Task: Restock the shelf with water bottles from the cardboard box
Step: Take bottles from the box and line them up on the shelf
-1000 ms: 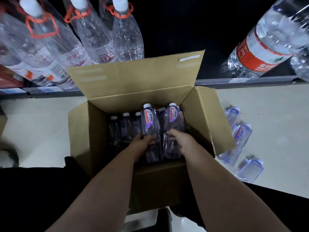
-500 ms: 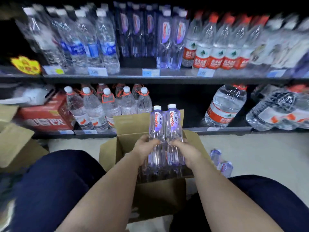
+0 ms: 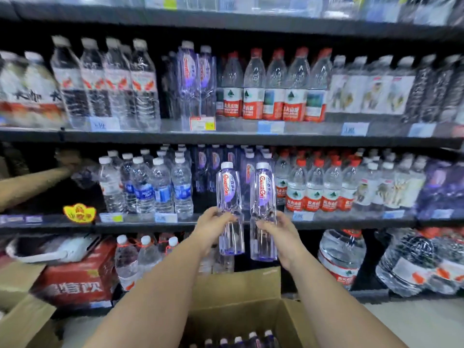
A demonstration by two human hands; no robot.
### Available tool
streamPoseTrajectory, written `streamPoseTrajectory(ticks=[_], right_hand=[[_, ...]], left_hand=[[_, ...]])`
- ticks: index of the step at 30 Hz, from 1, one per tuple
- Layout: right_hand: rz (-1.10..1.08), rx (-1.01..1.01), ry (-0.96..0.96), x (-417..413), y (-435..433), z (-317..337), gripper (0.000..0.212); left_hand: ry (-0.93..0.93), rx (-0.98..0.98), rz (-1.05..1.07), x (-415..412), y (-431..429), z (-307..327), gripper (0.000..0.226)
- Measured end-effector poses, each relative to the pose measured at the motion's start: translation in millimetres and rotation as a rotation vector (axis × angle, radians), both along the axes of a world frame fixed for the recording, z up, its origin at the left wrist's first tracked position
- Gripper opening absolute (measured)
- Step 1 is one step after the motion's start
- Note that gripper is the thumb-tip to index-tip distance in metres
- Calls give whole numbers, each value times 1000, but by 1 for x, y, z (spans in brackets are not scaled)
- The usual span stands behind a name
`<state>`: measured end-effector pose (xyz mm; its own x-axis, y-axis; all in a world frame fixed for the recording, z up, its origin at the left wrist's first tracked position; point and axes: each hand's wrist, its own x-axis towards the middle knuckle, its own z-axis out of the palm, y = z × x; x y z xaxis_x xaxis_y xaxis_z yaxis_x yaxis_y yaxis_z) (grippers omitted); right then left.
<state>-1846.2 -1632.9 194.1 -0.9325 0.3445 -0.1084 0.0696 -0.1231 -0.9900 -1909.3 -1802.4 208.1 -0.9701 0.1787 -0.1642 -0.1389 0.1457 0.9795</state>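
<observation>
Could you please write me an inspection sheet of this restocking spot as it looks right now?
Surface: middle shelf, packed with bottles; matching purple bottles stand behind the hands.
Job's things: left bottle and right bottle, upright, raised before the shelf; cardboard box open below, more caps visible inside.
Clutter: red carton at lower left.
Grippers: left hand and right hand each grip one bottle.
Cables: nothing seen.
Surroundings: another person's arm reaching in at left.
</observation>
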Motion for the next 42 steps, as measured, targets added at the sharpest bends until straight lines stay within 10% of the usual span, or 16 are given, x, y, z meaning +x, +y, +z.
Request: streamPoseTrajectory(ticks=[25,32,42], right_hand=[[-10,220,76,-244,-16,-64,71],[48,337,0,-243,-7,-64,74],[-67,823,-94,-228,-7,-55,68]], left_hand=[[107,2,105,-238,20,-53,30],[25,93,-4,-244,16,-63,60],[284,-371,107,-228,16,-79,78]])
